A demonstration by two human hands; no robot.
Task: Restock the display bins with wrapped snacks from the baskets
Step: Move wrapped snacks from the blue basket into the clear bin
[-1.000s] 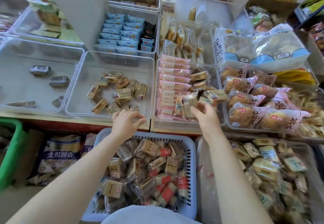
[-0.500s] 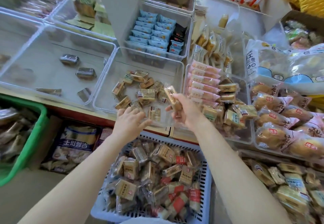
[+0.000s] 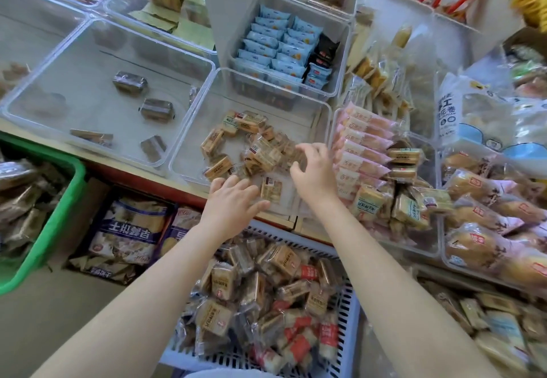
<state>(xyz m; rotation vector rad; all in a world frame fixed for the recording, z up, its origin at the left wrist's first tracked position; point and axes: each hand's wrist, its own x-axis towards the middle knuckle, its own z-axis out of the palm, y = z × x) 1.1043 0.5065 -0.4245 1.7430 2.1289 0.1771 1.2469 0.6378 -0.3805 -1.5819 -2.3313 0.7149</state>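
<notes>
Head view, left hand (image 3: 233, 200): palm down over the near rim of the clear display bin (image 3: 189, 140); forearm rises from the lower left across the basket. Fingers extended, lying close together, tips at the nearest packets. Nothing visibly held.
Head view, right hand (image 3: 315, 174): inside the same bin at its right side, wrist bent, back of the hand toward the camera. Fingers spread and curved downward over the packet pile; thumb out to the left. Whether any packet is pinched under the fingers cannot be told.
Wrapped snacks in bin (image 3: 254, 152): tan packets in clear wrap, loosely heaped in the centre and right of the bin; one packet (image 3: 270, 189) lies flat between the two hands.
Supply basket (image 3: 349, 312): pale blue slotted plastic, below the shelf edge, under both forearms, filled with tan and red-labelled wrapped snacks (image 3: 266, 297).
Left neighbour bin (image 3: 59, 60): clear, holding a few dark wrapped bars well apart.
Right neighbour bin (image 3: 334, 117): pink packets stacked in a row, touching its left wall.
Green basket (image 3: 59, 214): far left, below the shelf, packets inside.
</notes>
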